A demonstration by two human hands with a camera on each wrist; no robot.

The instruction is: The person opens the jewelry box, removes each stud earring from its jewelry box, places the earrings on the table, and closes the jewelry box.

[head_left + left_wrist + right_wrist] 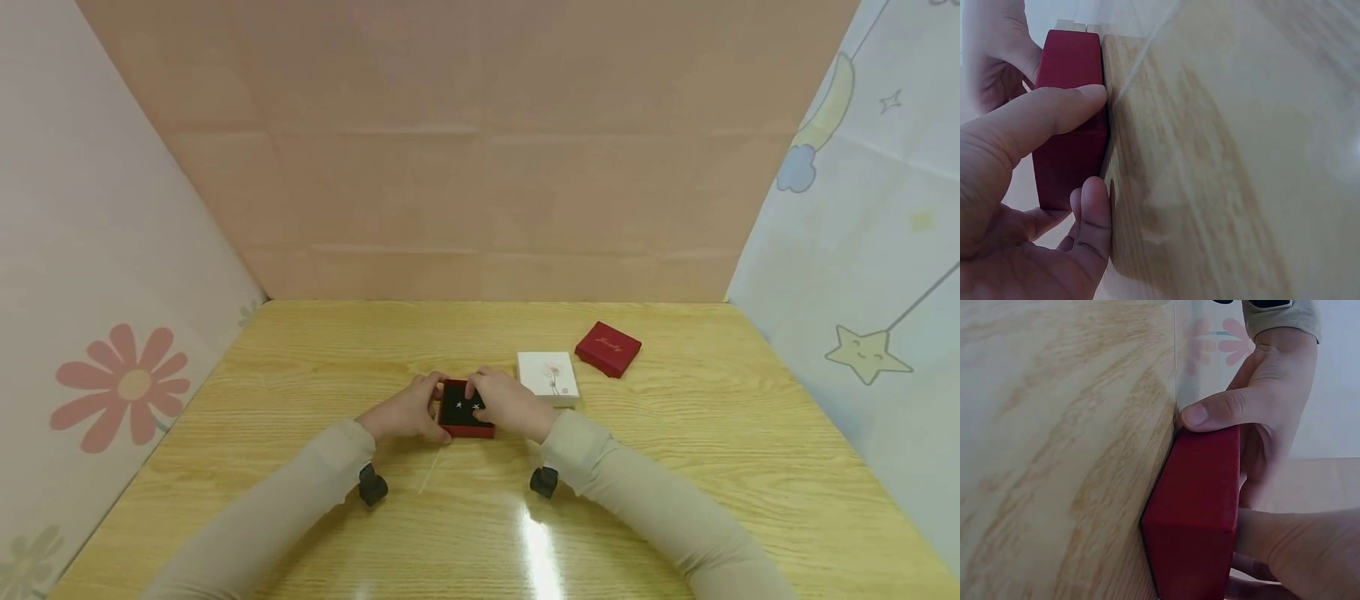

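A red jewelry box (472,432) sits uncovered on the table, its black insert (452,415) facing up. Two small star-shaped earrings (459,405) show on the insert. My left hand (408,410) holds the box's left side, thumb (1079,100) against the near red wall and fingers behind. From the right, my right hand (513,402) reaches over the rim. Its thumb and a fingertip are apart over the insert, close around the right-hand earring (476,407). In the right wrist view, the box wall (1194,481) hides those fingertips.
Behind my right hand lies a white box (546,373) with a flower print. A red lid (608,349) with gold lettering rests farther back right. A thin pale strand (430,471) lies on the table before the box. Fabric walls (480,200) enclose the back and sides.
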